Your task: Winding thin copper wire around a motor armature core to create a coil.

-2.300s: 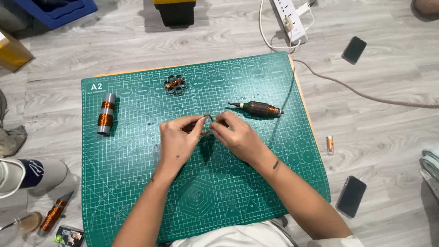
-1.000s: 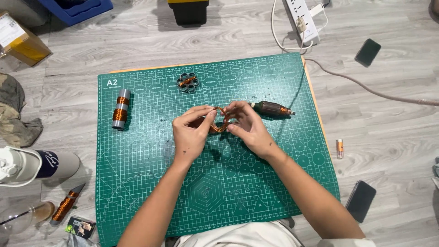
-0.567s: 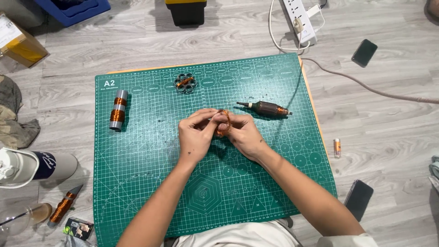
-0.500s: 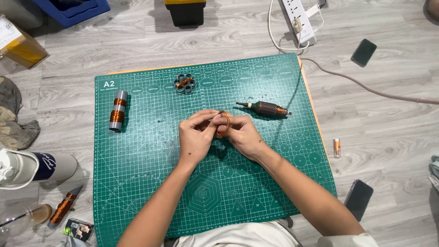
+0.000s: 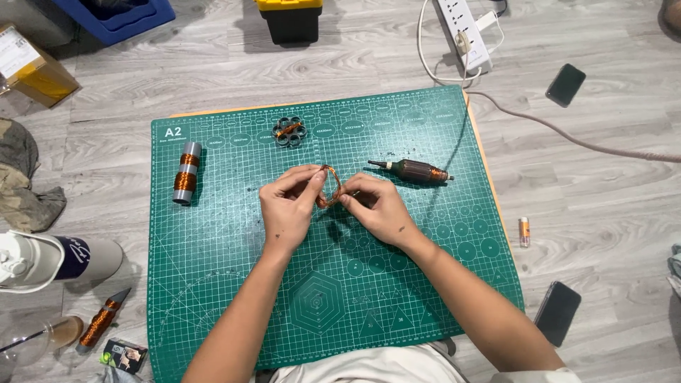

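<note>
A: Where is the copper wire coil (image 5: 328, 187) right now?

B: Held just above the middle of the green cutting mat (image 5: 213, 284), between both hands. The left hand (image 5: 287, 209) pinches the coil's left side with thumb and fingertips; the right hand (image 5: 376, 211) pinches its lower right edge. Both grips are pressed together on the loop.

A: How would you handle it well?

B: I'd keep the pinches light and close together so the turns stay bundled, and turn the loop a little at a time instead of pulling, since thin wire probably kinks easily.

A: Anything near that could get in the way?

B: The motor armature (image 5: 413, 171) lies on the mat just right of the hands. The grey stator ring (image 5: 289, 130) sits toward the mat's far edge, and the wire spool (image 5: 186, 172) near its left edge, well apart.
</note>
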